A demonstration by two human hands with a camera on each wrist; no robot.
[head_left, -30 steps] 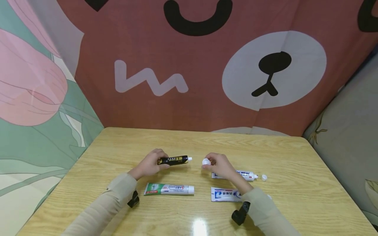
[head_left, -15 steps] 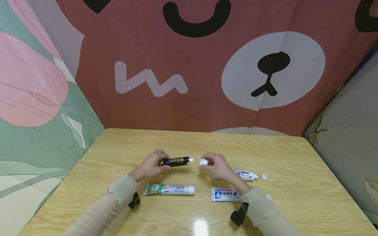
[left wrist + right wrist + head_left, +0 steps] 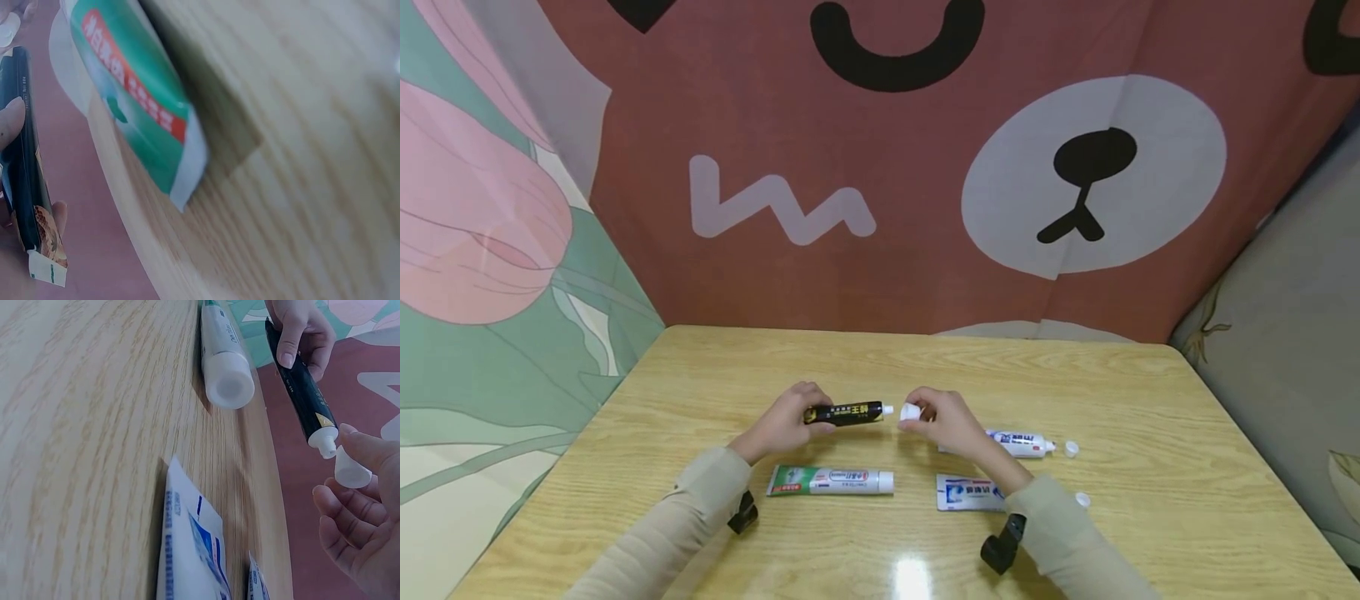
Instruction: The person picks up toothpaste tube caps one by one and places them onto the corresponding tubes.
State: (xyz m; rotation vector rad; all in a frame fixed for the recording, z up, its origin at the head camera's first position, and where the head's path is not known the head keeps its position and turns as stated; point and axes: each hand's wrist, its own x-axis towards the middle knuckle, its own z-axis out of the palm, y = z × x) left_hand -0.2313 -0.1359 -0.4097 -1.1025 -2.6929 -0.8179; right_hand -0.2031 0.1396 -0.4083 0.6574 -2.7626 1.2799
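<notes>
Above the table, my left hand grips a black toothpaste tube by its rear part, thumb on the near side. The tube lies roughly level, its bare white nozzle pointing right. Between thumb and fingers my right hand pinches a white cap. In the right wrist view the cap is tilted and sits very close to the nozzle; whether they touch I cannot tell. The left wrist view shows the tube's crimped end beyond the left fingers.
A capped green and white toothpaste tube lies in front of the left hand. Two white and blue tubes, one farther back and one nearer, lie partly behind the right arm. Loose white caps rest to their right.
My right hand has moved left with the cap, and the cap has turned toward the nozzle. The black tube has shifted slightly right, so the gap has narrowed.
</notes>
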